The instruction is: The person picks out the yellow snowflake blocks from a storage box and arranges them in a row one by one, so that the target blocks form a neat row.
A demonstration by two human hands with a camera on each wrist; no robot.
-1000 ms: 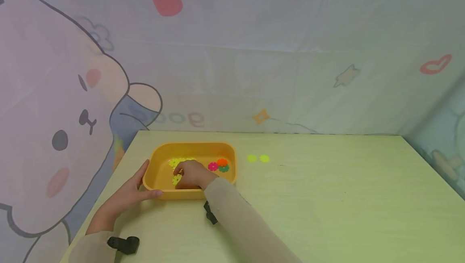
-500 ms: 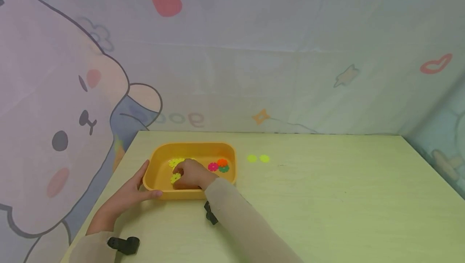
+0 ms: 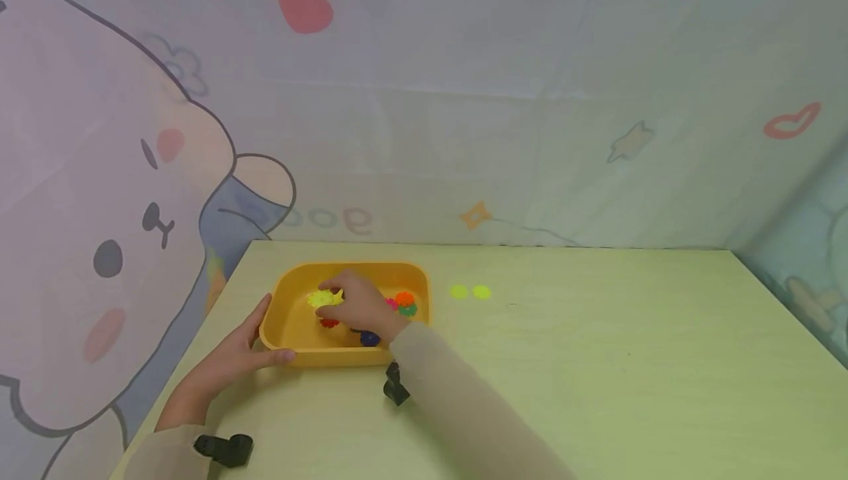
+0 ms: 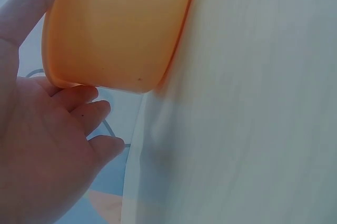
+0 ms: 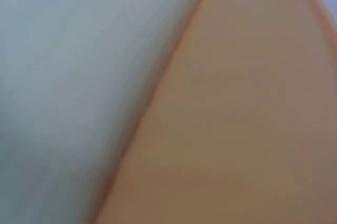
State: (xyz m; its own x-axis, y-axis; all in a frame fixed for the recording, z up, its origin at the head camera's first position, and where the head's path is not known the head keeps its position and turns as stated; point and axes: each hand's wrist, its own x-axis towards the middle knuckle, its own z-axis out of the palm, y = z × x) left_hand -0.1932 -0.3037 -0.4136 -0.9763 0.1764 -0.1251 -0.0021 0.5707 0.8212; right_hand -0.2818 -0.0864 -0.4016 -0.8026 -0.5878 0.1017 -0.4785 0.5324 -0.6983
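A yellow-orange plastic tray [image 3: 324, 357] stands at the left of the table. My left hand [image 3: 228, 357] grips its near left corner, thumb along the front wall and fingers at the left side; the tray's wall [image 4: 116, 34] fills the top of the left wrist view. Inside the tray, my right hand [image 3: 363, 307] pinches a yellow notched snowflake disc [image 3: 338, 294] between thumb and fingers. More yellow discs [image 3: 321, 300] lie beside the fingertips. A red disc [image 3: 329, 323] and a dark blue disc [image 3: 369, 338] show under the hand, which partly covers them.
At the tray's right end lie an orange disc [image 3: 405, 299], a green disc [image 3: 407, 310] and a half-hidden pink disc [image 3: 391, 304]. Two yellow-green discs [image 3: 481, 291] lie side by side on the table [image 3: 596, 362], right of the tray. A printed cloth [image 3: 424, 134] hangs behind.
My right hand has lifted and moved slightly back within the tray, now with a yellow disc at its fingertips. Red and dark blue discs have come into view. The left hand keeps its hold.
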